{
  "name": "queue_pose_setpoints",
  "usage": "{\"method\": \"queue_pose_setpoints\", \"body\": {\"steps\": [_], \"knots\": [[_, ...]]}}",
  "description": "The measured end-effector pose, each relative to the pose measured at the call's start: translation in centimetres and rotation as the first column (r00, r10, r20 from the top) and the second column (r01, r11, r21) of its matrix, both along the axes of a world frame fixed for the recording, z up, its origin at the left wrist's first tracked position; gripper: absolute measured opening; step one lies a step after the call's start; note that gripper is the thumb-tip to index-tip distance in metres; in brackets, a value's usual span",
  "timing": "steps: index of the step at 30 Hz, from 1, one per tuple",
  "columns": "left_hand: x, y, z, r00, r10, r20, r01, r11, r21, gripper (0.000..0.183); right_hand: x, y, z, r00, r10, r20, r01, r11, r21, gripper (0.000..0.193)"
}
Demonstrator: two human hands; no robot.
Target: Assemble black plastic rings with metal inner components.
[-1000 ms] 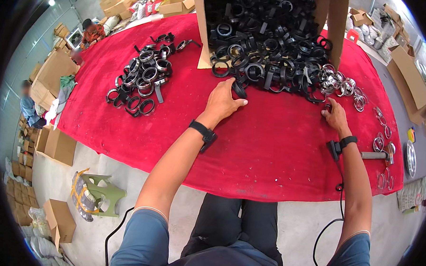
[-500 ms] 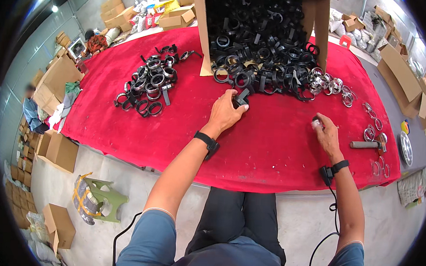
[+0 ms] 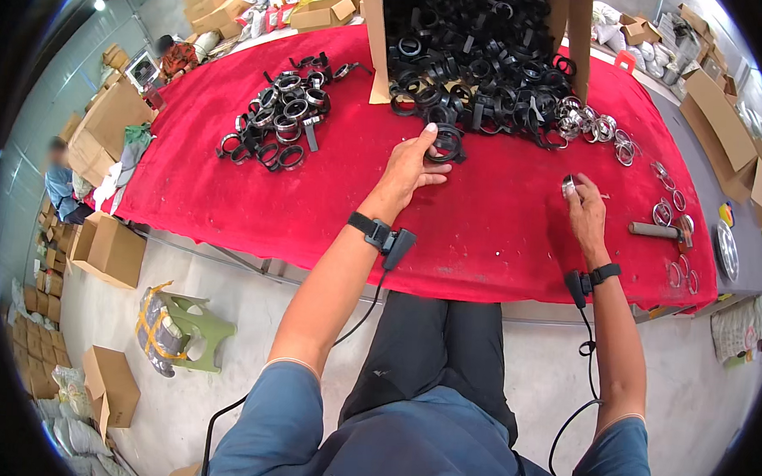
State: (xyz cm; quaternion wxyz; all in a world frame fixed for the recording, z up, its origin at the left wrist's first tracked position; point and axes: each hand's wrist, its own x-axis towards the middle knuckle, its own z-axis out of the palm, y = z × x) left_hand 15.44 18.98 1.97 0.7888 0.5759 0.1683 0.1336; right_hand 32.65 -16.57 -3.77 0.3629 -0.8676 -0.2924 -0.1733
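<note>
My left hand (image 3: pixel 408 169) is closed on a black ring (image 3: pixel 447 146) with a protruding part, its round opening turned upward, just in front of the heap of similar black rings (image 3: pixel 481 93). Farther right, my right hand (image 3: pixel 588 211) pinches a shiny silver metal ring (image 3: pixel 568 187) between thumb and fingers above the red cloth (image 3: pixel 492 217). Silver rings (image 3: pixel 603 127) lie in a loose cluster beyond that hand. At the left, a pile of black rings (image 3: pixel 276 118) rests on the cloth, many of them showing a silver inner band.
A large cardboard box (image 3: pixel 580 51) lies tipped toward me, black rings spilling from it. A hammer (image 3: pixel 658 230) lies at the right among loose silver rings, with a metal dish (image 3: pixel 726 251) beyond. A green stool (image 3: pixel 203 328) stands on the floor at left. Two people are at the far left.
My left hand has turned, bringing the black ring's round opening into view. My right hand still holds the silver ring, now seen more plainly. The whole view has shifted slightly.
</note>
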Motion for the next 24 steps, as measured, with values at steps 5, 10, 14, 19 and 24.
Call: {"method": "queue_pose_setpoints", "body": {"steps": [5, 10, 14, 19, 24], "knots": [[-3.0, -1.8, 1.5, 0.987, 0.141, -0.073, -0.015, 0.543, 0.84, 0.04, 0.0, -0.5, 0.6, 0.998, 0.041, 0.047, -0.042, 0.999, 0.007, 0.034], [-5.6, -3.8, -1.0, 0.99, 0.08, 0.12, -0.141, 0.365, 0.92, 0.037, 0.3, -1.2, 0.3, 0.865, -0.045, -0.5, 0.13, 0.982, 0.137, 0.043], [-6.4, -4.1, -3.1, 0.994, 0.05, 0.093, -0.104, 0.284, 0.953, 0.036, 0.6, -2.0, -1.5, 0.923, -0.057, -0.38, 0.113, 0.985, 0.128, 0.043], [-7.0, -3.9, -4.7, 1.0, 0.01, 0.024, -0.026, 0.193, 0.981, 0.034, 0.3, -1.7, -1.1, 0.799, 0.048, -0.599, 0.191, 0.925, 0.329, 0.039], [-7.2, -3.2, -6.3, 0.991, 0.106, 0.077, -0.097, 0.201, 0.975, 0.047, -2.2, 0.0, 1.3, 0.449, 0.707, -0.546, 0.318, 0.445, 0.837, 0.025]]}}
